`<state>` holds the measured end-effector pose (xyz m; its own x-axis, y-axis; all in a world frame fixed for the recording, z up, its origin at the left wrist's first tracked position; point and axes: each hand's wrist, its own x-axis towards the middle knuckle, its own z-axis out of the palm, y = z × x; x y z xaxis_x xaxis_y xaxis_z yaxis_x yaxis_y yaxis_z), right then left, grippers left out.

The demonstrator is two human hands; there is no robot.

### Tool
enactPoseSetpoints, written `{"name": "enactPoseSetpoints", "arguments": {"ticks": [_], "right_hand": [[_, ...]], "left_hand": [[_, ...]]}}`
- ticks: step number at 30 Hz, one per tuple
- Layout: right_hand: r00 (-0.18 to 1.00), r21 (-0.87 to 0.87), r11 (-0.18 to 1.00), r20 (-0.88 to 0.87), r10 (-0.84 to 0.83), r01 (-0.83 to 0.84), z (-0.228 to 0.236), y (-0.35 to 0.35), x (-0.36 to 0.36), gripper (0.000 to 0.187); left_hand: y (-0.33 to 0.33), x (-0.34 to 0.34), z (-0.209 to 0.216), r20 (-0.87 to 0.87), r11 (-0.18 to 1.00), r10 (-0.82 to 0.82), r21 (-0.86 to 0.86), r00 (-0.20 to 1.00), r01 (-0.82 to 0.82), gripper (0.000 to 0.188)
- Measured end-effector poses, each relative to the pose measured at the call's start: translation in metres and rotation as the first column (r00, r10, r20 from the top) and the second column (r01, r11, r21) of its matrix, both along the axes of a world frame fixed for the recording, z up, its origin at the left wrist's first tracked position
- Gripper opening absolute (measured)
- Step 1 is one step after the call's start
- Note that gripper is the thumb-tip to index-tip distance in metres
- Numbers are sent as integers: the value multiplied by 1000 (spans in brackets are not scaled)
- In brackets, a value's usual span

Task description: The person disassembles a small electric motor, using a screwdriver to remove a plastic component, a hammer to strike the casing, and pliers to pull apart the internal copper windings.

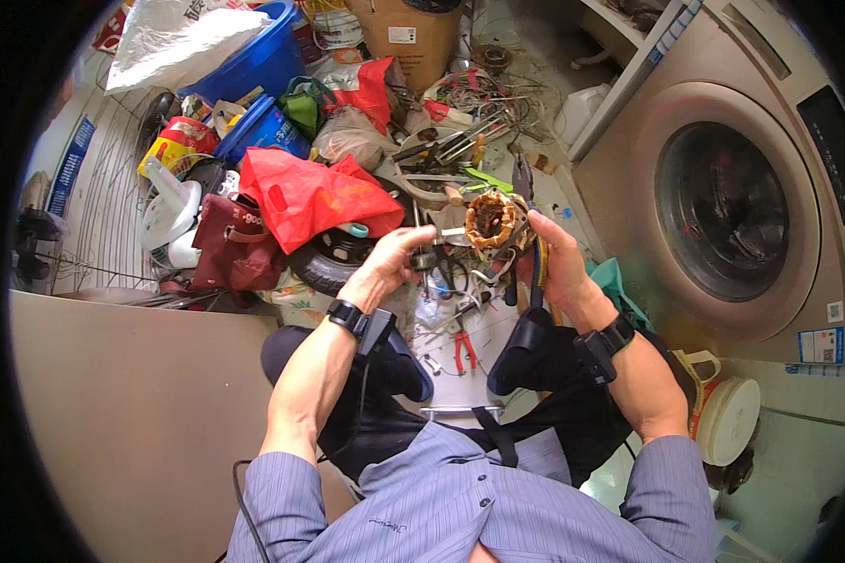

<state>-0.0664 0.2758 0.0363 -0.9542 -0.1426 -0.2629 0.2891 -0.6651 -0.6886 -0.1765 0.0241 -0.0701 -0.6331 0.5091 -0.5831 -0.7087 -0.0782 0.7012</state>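
Note:
My right hand (561, 263) grips the right side of a ring-shaped motor stator (491, 221) wound with copper wire, its thumb at the metal rim. The stator's round opening faces up. My left hand (396, 261) is closed around a small dark cylindrical part (424, 259) with a thin rod; its exact kind is unclear. A short pale bar lies between my left fingertips and the stator. Below, on the floor between my feet, lie red-handled pliers (465, 351) and small loose parts.
A washing machine (723, 197) stands at the right, a beige panel (141, 394) at the left. Ahead are a red bag (314, 195) over a black tyre (333, 263), blue tubs (253, 52), hand tools (451, 145) and tangled wires. A white bucket (730, 422) sits by my right elbow.

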Motion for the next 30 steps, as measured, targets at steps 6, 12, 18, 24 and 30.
{"name": "enactPoseSetpoints", "arguments": {"ticks": [6, 12, 18, 24, 30], "right_hand": [[999, 234, 972, -39, 37, -27, -21, 27, -1, 52], [997, 370, 928, 36, -65, 47, -31, 32, 4, 46], [997, 374, 925, 10, -74, 65, -29, 22, 1, 60], [993, 391, 913, -40, -107, 114, -29, 16, -1, 77], [985, 513, 847, -156, -71, 142, -28, 11, 2, 77]], "left_hand": [[24, 35, -118, -127, 839, -296, -508, 947, 194, 38], [42, 69, -174, -239, 518, -593, -844, 769, 138, 83], [32, 87, -212, -264, 483, -676, -864, 688, 142, 92], [34, 64, -196, -275, 366, -785, -929, 555, 57, 60], [60, -22, -36, -406, 988, 11, -139, 914, -74, 37]]}}
